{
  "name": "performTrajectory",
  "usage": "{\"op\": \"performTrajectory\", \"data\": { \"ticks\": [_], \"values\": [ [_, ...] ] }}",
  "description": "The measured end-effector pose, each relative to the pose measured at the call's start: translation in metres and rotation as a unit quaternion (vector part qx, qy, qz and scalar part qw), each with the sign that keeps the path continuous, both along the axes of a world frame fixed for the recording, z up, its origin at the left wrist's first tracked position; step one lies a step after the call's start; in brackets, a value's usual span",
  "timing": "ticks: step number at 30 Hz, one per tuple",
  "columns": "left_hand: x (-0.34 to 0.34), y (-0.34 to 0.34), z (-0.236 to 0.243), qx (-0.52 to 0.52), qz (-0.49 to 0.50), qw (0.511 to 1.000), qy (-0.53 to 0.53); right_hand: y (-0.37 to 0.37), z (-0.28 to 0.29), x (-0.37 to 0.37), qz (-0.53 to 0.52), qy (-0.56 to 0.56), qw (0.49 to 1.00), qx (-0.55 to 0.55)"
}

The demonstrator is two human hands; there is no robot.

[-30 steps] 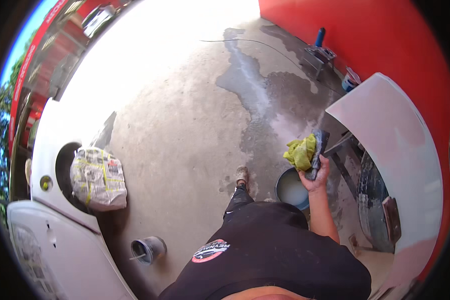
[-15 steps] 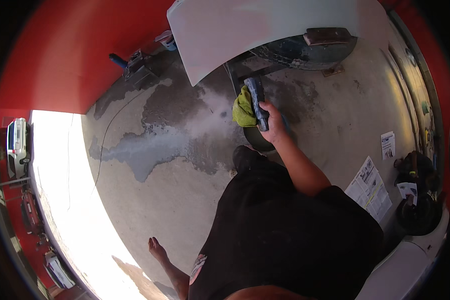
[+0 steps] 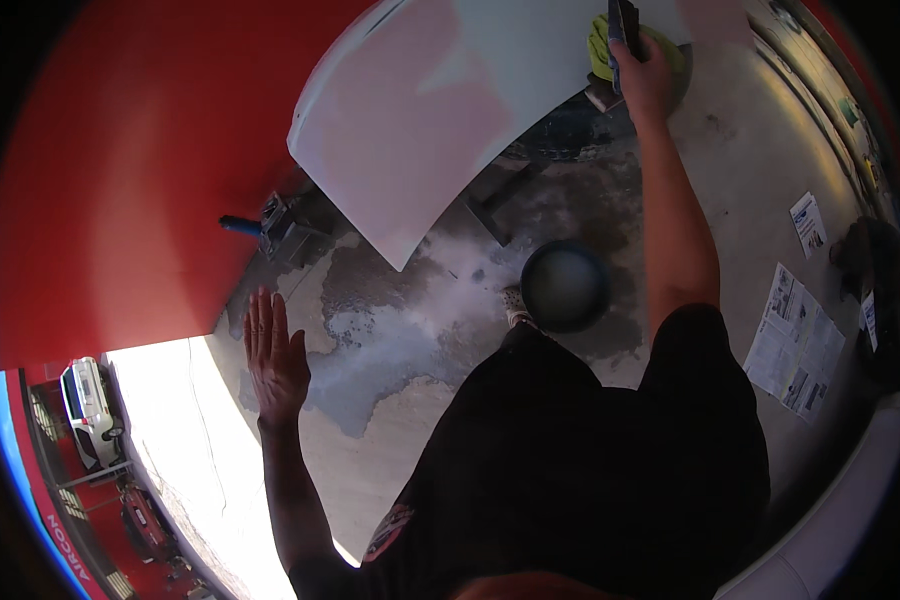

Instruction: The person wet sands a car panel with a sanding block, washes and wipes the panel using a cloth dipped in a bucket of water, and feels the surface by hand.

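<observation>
My right hand [image 3: 647, 82] is stretched far forward, closed round a dark oblong sanding block [image 3: 623, 25] and a yellow-green cloth [image 3: 598, 50]. It is at the near right edge of a large curved car panel [image 3: 400, 140], patched white and pale pink. Whether the cloth touches the panel I cannot tell. My left hand [image 3: 278, 358] is raised over the floor at the left, empty, its fingers stretched out. Between my arms, by my foot, a round dark bucket [image 3: 566, 286] holds cloudy liquid.
Dark stand legs [image 3: 500, 205] show under the panel. A metal piece with a blue end [image 3: 282, 228] stands by the red wall [image 3: 120, 180]. Wet patches [image 3: 380, 350] spread over the concrete. Newspaper sheets [image 3: 795, 340] lie at the right. Parked cars [image 3: 92, 410] show outside.
My right hand has moved forward and right with the block and cloth, up to the panel. My left hand has come into view. The bucket is now uncovered, and the whole view has shifted.
</observation>
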State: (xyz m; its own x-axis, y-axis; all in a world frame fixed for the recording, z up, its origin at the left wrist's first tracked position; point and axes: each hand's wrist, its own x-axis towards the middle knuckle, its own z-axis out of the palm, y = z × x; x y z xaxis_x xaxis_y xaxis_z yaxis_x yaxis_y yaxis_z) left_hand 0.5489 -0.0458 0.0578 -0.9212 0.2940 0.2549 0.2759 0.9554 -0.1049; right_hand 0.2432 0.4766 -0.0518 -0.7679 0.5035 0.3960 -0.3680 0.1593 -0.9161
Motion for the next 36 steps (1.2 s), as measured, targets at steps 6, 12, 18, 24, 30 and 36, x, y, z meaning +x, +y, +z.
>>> {"op": "performTrajectory", "data": {
  "ticks": [6, 12, 18, 24, 30, 36],
  "values": [
    [-0.118, 0.036, -0.001, -0.083, -0.102, 0.991, -0.013, -0.003, -0.036, -0.039, -0.146, -0.092, 0.981, 0.089],
    [-0.218, 0.05, -0.025, -0.212, -0.129, 0.966, -0.079, -0.006, -0.026, -0.041, -0.182, -0.156, 0.956, 0.168],
    [-0.314, 0.086, -0.037, -0.285, -0.185, 0.939, -0.052, -0.011, -0.021, -0.043, -0.211, -0.185, 0.935, 0.215],
    [-0.397, 0.154, -0.024, -0.26, -0.316, 0.912, 0.012, -0.017, -0.029, -0.047, -0.251, -0.174, 0.924, 0.23],
    [-0.414, 0.176, -0.018, -0.246, -0.376, 0.892, 0.055, -0.023, -0.038, -0.046, -0.26, -0.159, 0.931, 0.2],
    [-0.436, 0.206, -0.019, -0.254, -0.359, 0.889, 0.127, -0.026, -0.041, -0.045, -0.287, -0.149, 0.92, 0.222]
  ]
}}
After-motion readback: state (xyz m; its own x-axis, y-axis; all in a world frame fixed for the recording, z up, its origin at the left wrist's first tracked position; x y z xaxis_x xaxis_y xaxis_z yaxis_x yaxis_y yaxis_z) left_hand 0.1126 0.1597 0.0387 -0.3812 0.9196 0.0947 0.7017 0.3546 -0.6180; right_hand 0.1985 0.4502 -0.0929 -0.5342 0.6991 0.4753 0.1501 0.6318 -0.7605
